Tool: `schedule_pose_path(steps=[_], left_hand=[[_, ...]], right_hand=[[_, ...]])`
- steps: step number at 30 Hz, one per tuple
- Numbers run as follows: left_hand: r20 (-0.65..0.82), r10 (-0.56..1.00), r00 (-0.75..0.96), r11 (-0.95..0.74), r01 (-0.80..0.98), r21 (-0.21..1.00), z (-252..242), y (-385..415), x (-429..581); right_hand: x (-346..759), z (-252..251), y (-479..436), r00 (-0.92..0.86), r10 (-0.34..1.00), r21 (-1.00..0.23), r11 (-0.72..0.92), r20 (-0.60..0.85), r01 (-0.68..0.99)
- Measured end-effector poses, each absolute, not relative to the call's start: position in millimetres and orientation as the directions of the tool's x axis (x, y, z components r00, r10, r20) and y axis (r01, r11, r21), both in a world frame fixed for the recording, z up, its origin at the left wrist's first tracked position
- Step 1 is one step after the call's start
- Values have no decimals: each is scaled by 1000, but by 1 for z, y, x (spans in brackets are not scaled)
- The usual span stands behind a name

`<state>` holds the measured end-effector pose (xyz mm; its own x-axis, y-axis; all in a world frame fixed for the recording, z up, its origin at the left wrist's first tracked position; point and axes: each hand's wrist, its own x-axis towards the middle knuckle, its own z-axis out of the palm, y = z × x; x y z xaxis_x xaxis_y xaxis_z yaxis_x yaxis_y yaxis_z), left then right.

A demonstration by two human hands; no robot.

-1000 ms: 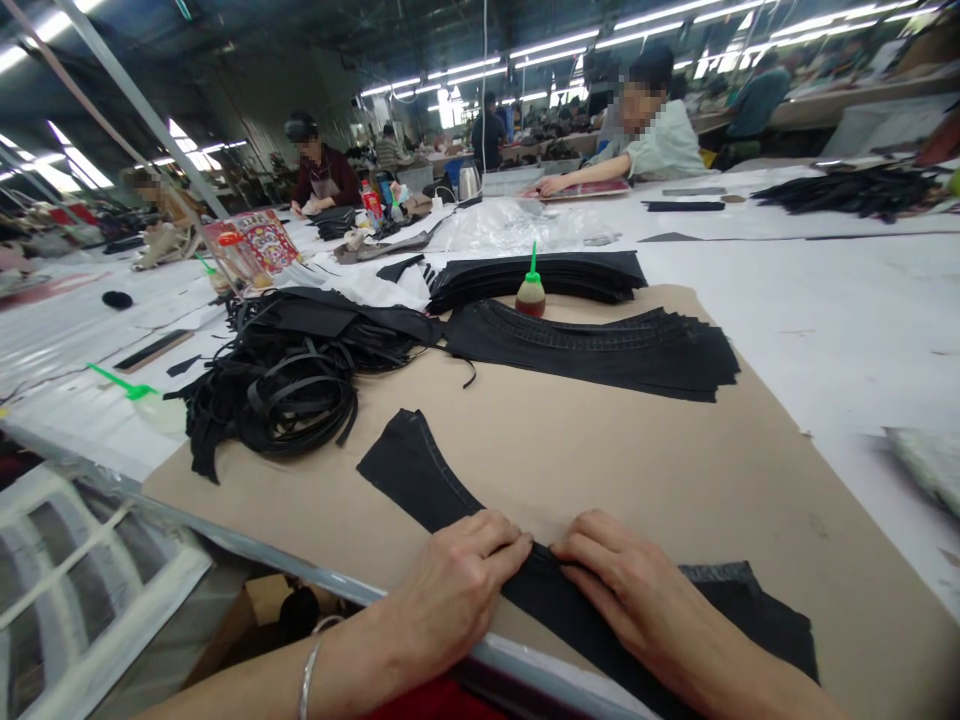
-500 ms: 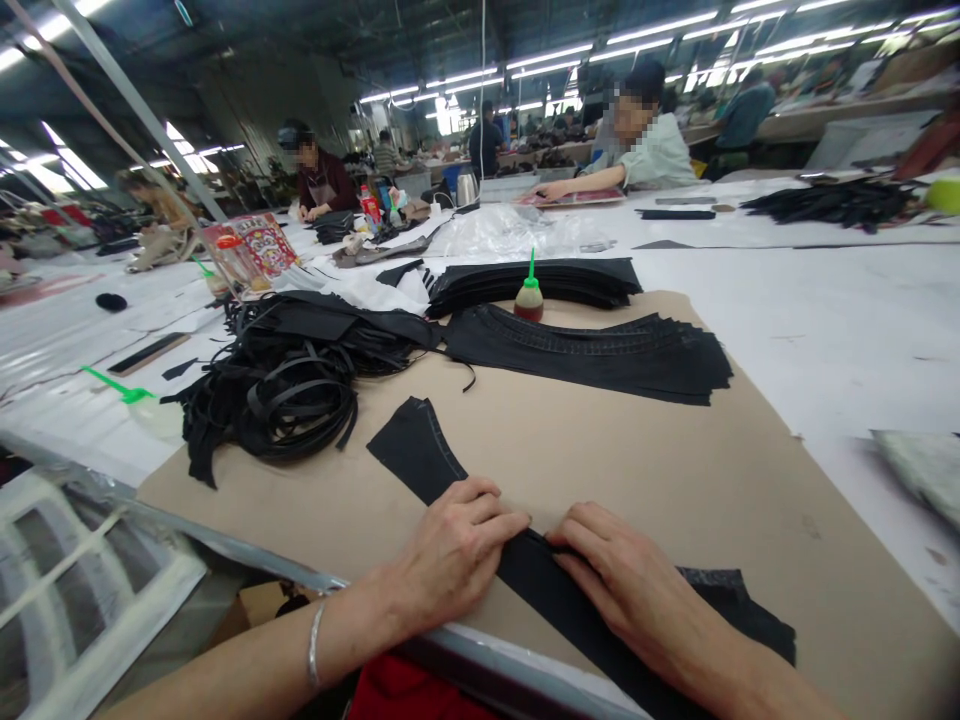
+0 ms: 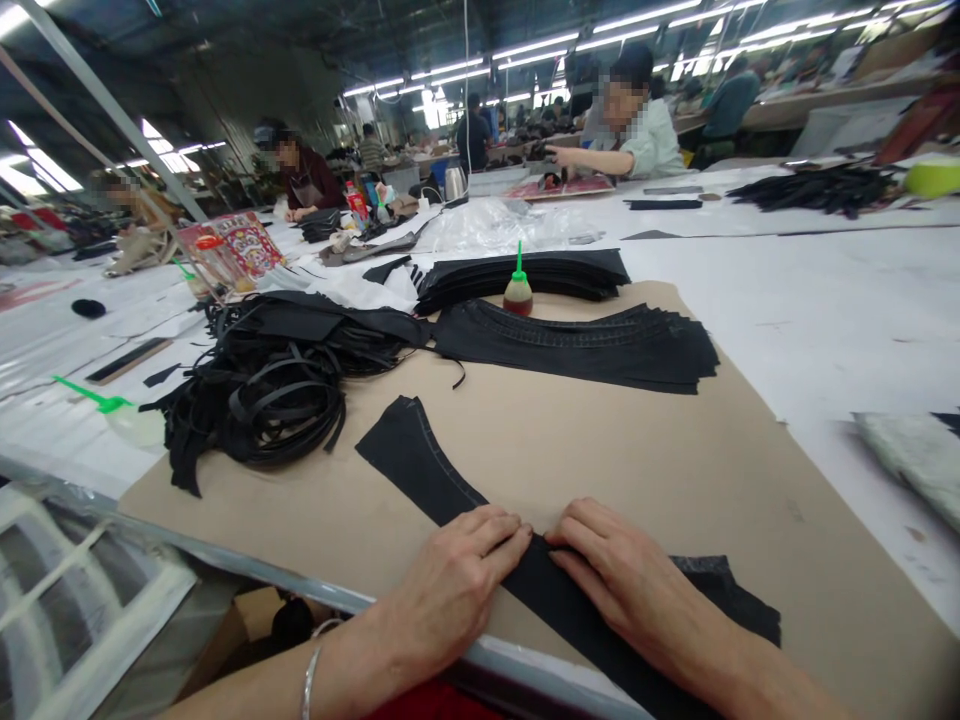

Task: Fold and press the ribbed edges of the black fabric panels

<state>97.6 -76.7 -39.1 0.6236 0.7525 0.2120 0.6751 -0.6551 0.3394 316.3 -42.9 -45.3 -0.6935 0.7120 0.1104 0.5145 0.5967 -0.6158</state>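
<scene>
A curved black fabric piece (image 3: 420, 462) lies on the brown cardboard sheet (image 3: 600, 440) at the table's near edge. My left hand (image 3: 457, 580) and my right hand (image 3: 626, 580) rest side by side on its middle, fingertips almost touching, fingers curled and pressing its upper edge. The piece runs out from under my hands to the upper left and to the right. A bracelet sits on my left wrist.
A spread stack of black cut pieces (image 3: 592, 345) and a green-tipped glue bottle (image 3: 518, 288) lie farther back. A tangle of black strips (image 3: 262, 385) sits at left, another glue bottle (image 3: 124, 418) beyond it. People work at the far tables.
My hands have stayed on the black piece with only slight shifts. The view has drifted a little, and the person at the far table has raised an arm.
</scene>
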Motion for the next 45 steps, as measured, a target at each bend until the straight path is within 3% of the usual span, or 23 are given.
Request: schedule_pose_path(steps=[8, 14, 25, 41, 45], left_hand=[[174, 783, 597, -615, 700, 363, -39, -78, 100], [112, 791, 602, -603, 734, 312, -33, -77, 105], [213, 757, 618, -653, 731, 198, -46, -89, 99], [177, 744, 644, -667, 707, 234, -33, -80, 90], [214, 752, 623, -659, 711, 247, -32, -86, 89]], right_hand=[[326, -46, -43, -728, 668, -571, 662, 154, 486], [327, -45, -42, -735, 657, -524, 691, 169, 498], [339, -46, -47, -748, 643, -472, 717, 164, 513], [345, -40, -51, -747, 645, -380, 739, 161, 557], [342, -42, -53, -749, 626, -354, 766, 219, 537]])
